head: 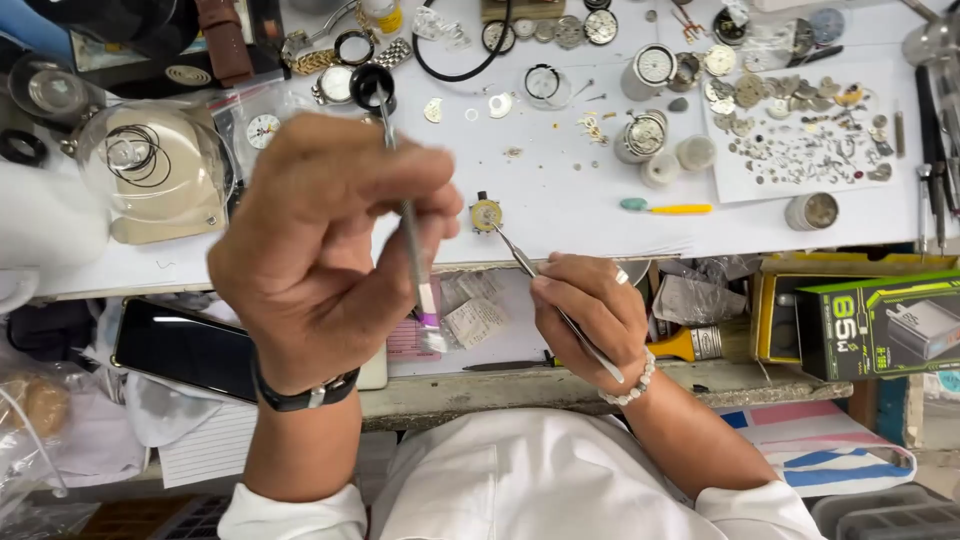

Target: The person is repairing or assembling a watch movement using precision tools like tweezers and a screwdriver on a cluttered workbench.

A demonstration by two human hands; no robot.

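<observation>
Fingers of the left hand (320,250) are curling around a thin metal tool (410,230), thumb and fingertips pinching its shaft while its pale tip is pointing down toward the bench edge; a dark band is circling that wrist. Just beside it, the right hand (590,310) is pinching a pair of tweezers (545,290) between thumb and forefinger, a white bead bracelet sitting at the wrist. The tweezer tips are touching a small round watch movement (486,213), which is lying on the white worktop (560,200) between the 2 hands and slightly beyond them. Near the right hand, a green and black box (880,325) is sitting in a yellow tray, and a dark phone (185,348) is resting below the left hand. Farther out, a yellow-handled stick (665,208) is lying right of the movement. A beige stand under a clear dome (160,175) is standing at the left. At the far right, a white sheet (800,135) is carrying many loose watch parts.
</observation>
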